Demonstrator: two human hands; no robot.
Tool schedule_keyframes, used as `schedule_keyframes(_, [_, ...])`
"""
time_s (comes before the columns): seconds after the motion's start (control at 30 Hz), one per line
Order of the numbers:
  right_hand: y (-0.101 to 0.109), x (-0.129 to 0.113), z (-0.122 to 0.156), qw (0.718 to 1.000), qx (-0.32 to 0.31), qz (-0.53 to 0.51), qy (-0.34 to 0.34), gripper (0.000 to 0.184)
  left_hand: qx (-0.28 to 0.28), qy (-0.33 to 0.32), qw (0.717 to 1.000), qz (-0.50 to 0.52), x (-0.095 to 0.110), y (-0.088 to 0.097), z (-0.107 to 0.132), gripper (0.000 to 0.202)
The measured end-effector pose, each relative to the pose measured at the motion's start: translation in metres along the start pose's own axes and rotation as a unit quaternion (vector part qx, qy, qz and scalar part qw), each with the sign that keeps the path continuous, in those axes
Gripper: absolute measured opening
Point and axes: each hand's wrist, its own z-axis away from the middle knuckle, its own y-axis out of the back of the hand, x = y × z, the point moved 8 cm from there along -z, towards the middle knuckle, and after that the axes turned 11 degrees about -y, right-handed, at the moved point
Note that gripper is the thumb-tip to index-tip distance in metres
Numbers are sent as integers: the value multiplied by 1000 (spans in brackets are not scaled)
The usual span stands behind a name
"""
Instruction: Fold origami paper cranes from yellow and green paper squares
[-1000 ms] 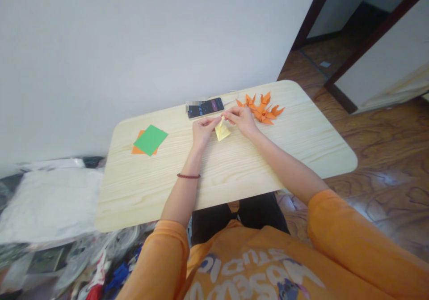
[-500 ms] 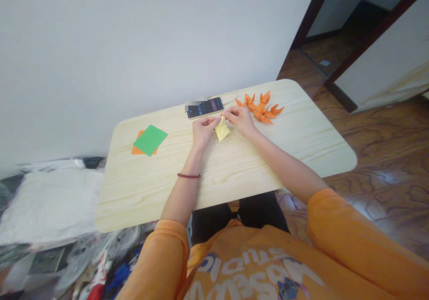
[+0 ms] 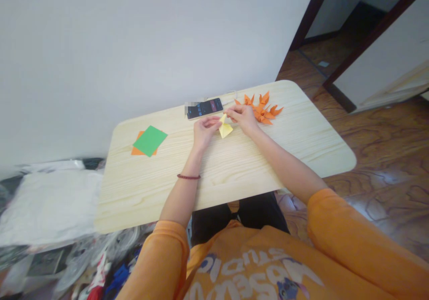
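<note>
A small folded piece of yellow origami paper (image 3: 225, 130) is held just above the table between my two hands. My left hand (image 3: 205, 131) pinches its left side near the top. The fingertips of my right hand (image 3: 241, 116) close on its upper tip. Right behind my right hand lie several folded orange paper figures (image 3: 263, 108) with pointed ends, partly covered by that hand.
A phone (image 3: 206, 108) with a lit screen lies at the table's wall side, a pale cable near it. At the left, a green paper square (image 3: 150, 141) overlaps an orange one (image 3: 136, 151). The wooden table (image 3: 134, 192) has rounded corners.
The yellow paper has turned between my fingers, so its lower part now spreads to the right and a flat face shows. Both hands have barely shifted.
</note>
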Motion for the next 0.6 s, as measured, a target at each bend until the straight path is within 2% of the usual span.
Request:
schedule_keyframes(0.2, [-7, 10, 1, 999, -34, 8, -39, 33, 10, 18, 1000, 11, -1, 4, 0, 31])
schedule_keyframes(0.3, [-8, 12, 0, 998, -43, 14, -35, 34, 1, 22, 1000, 20, -3, 3, -1, 35])
schedule_keyframes(0.6, [-6, 6, 0, 998, -43, -36, -43, 17, -13, 24, 999, 40, -3, -1, 0, 41])
